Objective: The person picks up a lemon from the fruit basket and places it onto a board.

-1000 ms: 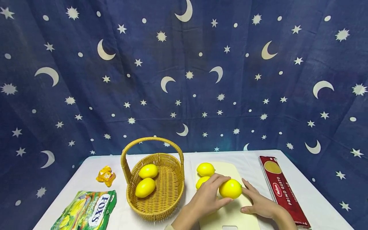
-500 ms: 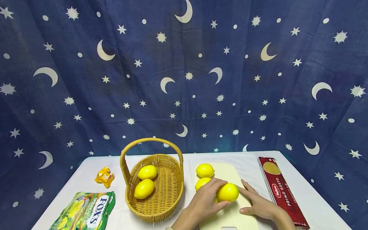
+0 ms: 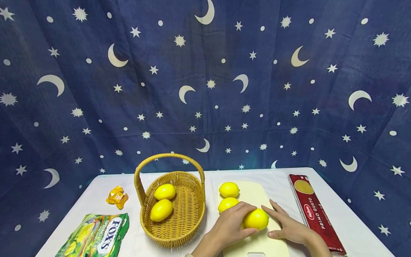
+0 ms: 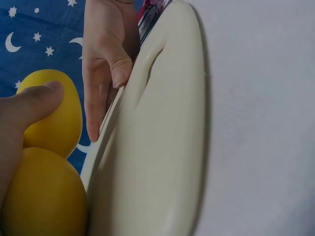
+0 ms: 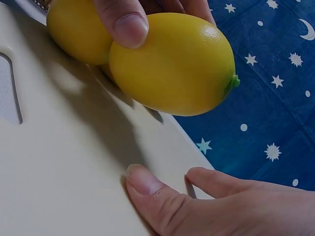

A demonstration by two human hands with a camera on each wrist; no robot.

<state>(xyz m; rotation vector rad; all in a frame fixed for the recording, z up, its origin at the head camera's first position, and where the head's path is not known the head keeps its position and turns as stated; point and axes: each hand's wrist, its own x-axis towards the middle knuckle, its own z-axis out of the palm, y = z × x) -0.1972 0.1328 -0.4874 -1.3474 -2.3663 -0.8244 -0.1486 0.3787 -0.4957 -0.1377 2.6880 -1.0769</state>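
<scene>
My left hand (image 3: 231, 225) grips a yellow lemon (image 3: 257, 219) over the pale cutting board (image 3: 257, 246), the thumb on its near side. In the right wrist view this lemon (image 5: 172, 66) shows a green tip and is held just above the board. Another lemon (image 4: 44, 196) sits close against it under the left hand, mostly hidden in the head view. Two more lemons (image 3: 229, 190) lie along the board's left side. My right hand (image 3: 290, 226) rests at the board's right edge with spread fingers, its thumb (image 5: 147, 184) on the board surface, apart from the lemon.
Left of the board stands a wicker basket (image 3: 187, 214) with a tall handle and two lemons (image 3: 161, 210) inside. A green Fox's bag (image 3: 96, 235) and an orange wrapper (image 3: 117, 197) lie farther left. A red spaghetti packet (image 3: 316, 214) lies at right.
The left hand has lowered the held lemon slightly toward the board, away from the right hand's fingertips. The right hand has stayed nearly still.
</scene>
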